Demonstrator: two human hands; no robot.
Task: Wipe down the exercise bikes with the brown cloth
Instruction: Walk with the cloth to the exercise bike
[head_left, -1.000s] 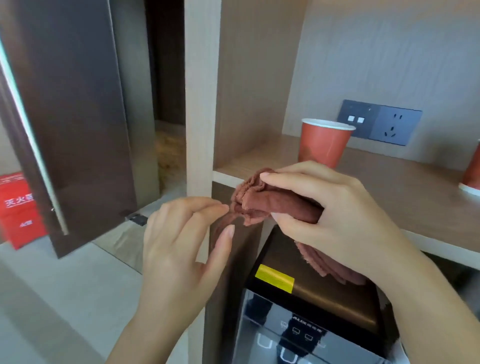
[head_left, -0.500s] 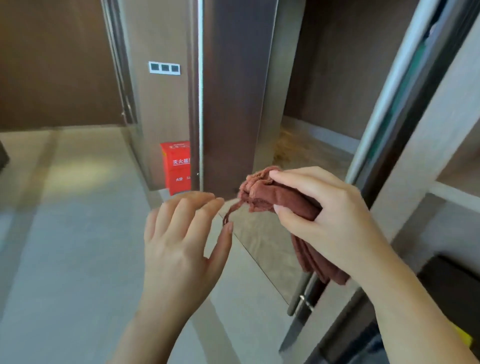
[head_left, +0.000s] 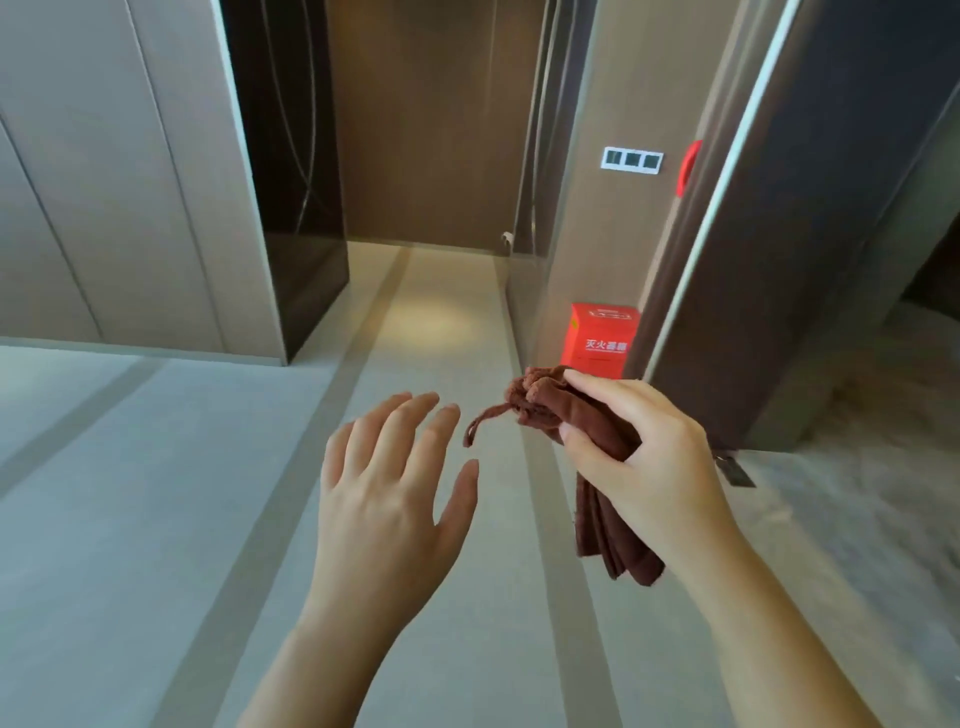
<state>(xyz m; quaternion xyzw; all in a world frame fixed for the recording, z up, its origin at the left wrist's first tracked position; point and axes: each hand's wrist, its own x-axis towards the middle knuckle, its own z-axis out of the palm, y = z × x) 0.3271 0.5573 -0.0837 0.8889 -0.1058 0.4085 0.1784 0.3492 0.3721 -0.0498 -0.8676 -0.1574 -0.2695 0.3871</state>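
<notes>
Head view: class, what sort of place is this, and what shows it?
Probably a corridor in a public or commercial building: a red fire-extinguisher box stands on the smooth grey floor, and a switch panel sits on the wall above it.

View swung from shelf to corridor; left hand off brown cloth.

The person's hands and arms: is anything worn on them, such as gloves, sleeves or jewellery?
Nothing worn shows. The left hand and right hand have no gloves or rings. The left forearm and right forearm are bare to the frame's edge: no sleeve, watch or bracelet.
</notes>
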